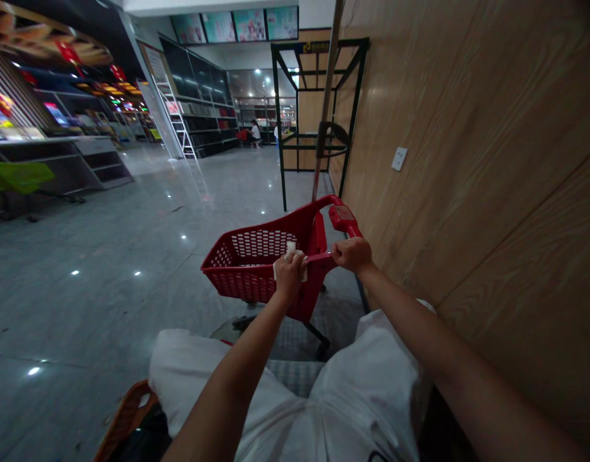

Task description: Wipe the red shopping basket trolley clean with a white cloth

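A small red plastic shopping cart stands on the grey floor in front of my knees, its basket empty. My left hand is closed on a white cloth and presses it against the cart's rear rim near the handle bar. My right hand is wrapped round the red handle at the cart's right side. I am seated, with white shorts over both thighs at the bottom of the view.
A wood-panelled wall with a white socket runs close along the right. A black metal rack and a leaning pole stand behind the cart. A ladder, shelves and a green chair lie across the floor at left. Distant people sit far back.
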The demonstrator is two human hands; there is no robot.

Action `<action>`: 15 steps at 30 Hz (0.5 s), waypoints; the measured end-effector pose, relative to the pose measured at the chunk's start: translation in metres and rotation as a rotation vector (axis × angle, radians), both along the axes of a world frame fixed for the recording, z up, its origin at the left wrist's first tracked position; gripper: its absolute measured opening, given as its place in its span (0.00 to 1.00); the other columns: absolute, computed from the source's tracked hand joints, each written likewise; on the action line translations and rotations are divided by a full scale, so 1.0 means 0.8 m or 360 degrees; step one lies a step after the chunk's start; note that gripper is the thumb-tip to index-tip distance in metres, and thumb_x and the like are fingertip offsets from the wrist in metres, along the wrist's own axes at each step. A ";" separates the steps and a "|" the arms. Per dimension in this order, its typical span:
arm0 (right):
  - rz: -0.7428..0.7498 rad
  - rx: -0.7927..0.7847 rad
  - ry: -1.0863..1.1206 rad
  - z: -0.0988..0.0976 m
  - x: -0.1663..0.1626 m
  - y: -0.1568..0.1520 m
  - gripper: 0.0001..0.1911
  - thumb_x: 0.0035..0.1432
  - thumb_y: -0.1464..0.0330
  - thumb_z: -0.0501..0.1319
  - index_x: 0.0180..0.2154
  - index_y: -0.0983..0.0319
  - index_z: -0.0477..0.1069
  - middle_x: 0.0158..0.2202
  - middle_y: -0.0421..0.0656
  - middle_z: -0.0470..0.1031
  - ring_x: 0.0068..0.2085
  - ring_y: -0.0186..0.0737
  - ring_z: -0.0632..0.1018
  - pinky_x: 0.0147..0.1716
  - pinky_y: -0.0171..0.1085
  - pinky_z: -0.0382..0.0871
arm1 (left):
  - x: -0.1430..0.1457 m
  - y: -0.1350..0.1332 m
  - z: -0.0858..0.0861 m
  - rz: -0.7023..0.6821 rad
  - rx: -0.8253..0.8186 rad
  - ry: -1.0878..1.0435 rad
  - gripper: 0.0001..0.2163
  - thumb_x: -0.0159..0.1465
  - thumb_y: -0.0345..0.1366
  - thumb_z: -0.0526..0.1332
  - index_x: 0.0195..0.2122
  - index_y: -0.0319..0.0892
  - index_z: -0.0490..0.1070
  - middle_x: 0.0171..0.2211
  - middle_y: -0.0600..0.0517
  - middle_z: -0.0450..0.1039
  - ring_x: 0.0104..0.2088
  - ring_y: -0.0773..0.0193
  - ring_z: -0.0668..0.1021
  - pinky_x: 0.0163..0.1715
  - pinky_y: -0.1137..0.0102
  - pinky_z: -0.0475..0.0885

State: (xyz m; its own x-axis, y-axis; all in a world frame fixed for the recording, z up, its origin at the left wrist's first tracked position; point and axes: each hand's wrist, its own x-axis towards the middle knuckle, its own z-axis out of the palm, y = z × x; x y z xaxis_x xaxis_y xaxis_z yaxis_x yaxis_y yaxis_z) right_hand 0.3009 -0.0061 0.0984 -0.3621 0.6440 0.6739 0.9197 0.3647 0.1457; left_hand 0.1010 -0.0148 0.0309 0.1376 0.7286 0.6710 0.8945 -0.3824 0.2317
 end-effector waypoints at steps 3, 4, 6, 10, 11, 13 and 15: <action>0.0019 0.0010 0.0001 -0.001 0.001 0.001 0.18 0.56 0.67 0.52 0.20 0.64 0.75 0.21 0.47 0.75 0.22 0.36 0.69 0.25 0.36 0.51 | 0.032 -0.006 0.012 -0.0046 0.0005 0.0017 0.14 0.67 0.44 0.49 0.46 0.49 0.71 0.43 0.49 0.73 0.40 0.59 0.73 0.40 0.65 0.62; 0.0021 0.0005 -0.0001 -0.002 0.002 0.001 0.19 0.56 0.67 0.52 0.20 0.64 0.75 0.21 0.47 0.75 0.22 0.36 0.69 0.25 0.36 0.51 | 0.036 -0.006 0.012 -0.0044 0.0006 0.0036 0.15 0.67 0.44 0.49 0.47 0.48 0.71 0.44 0.48 0.73 0.41 0.59 0.72 0.41 0.65 0.62; 0.0012 -0.0005 -0.0005 -0.002 0.004 0.001 0.18 0.56 0.66 0.52 0.20 0.64 0.75 0.21 0.47 0.75 0.23 0.36 0.69 0.25 0.36 0.51 | 0.031 -0.004 0.007 -0.0062 -0.0001 0.0113 0.15 0.67 0.44 0.49 0.48 0.48 0.70 0.44 0.47 0.73 0.42 0.58 0.72 0.42 0.64 0.62; -0.0013 0.0005 -0.0014 -0.002 0.003 0.000 0.18 0.55 0.66 0.52 0.21 0.64 0.75 0.21 0.47 0.75 0.23 0.37 0.70 0.25 0.36 0.51 | -0.021 0.007 -0.015 -0.0007 -0.0069 0.0234 0.15 0.67 0.44 0.48 0.46 0.46 0.70 0.43 0.46 0.73 0.42 0.57 0.72 0.41 0.64 0.62; -0.0005 0.0003 -0.0022 -0.001 0.002 0.000 0.18 0.55 0.66 0.52 0.21 0.64 0.75 0.21 0.47 0.75 0.23 0.37 0.70 0.25 0.36 0.51 | -0.036 0.009 -0.020 0.0046 -0.0086 0.0230 0.15 0.67 0.44 0.48 0.45 0.46 0.70 0.43 0.46 0.73 0.41 0.57 0.72 0.42 0.64 0.62; 0.0002 -0.0002 -0.0033 -0.001 -0.001 0.000 0.18 0.55 0.67 0.52 0.21 0.63 0.75 0.21 0.46 0.75 0.22 0.37 0.69 0.26 0.36 0.52 | -0.055 0.009 -0.023 0.0148 -0.0100 0.0198 0.14 0.67 0.44 0.48 0.43 0.45 0.70 0.44 0.45 0.72 0.42 0.57 0.72 0.43 0.64 0.62; -0.0010 -0.0003 -0.0026 0.000 -0.003 0.001 0.18 0.55 0.67 0.52 0.21 0.64 0.75 0.20 0.46 0.75 0.22 0.36 0.69 0.26 0.36 0.52 | -0.054 0.004 -0.018 0.0245 -0.0087 0.0121 0.14 0.67 0.44 0.49 0.42 0.45 0.70 0.45 0.45 0.72 0.43 0.56 0.72 0.44 0.62 0.61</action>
State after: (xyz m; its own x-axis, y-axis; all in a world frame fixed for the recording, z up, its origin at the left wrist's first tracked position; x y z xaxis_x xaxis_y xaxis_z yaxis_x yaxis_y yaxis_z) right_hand 0.2985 -0.0054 0.0981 -0.3690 0.6476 0.6667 0.9195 0.3591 0.1601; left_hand 0.0582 -0.0116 0.0166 0.0706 0.7802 0.6216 0.9571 -0.2285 0.1782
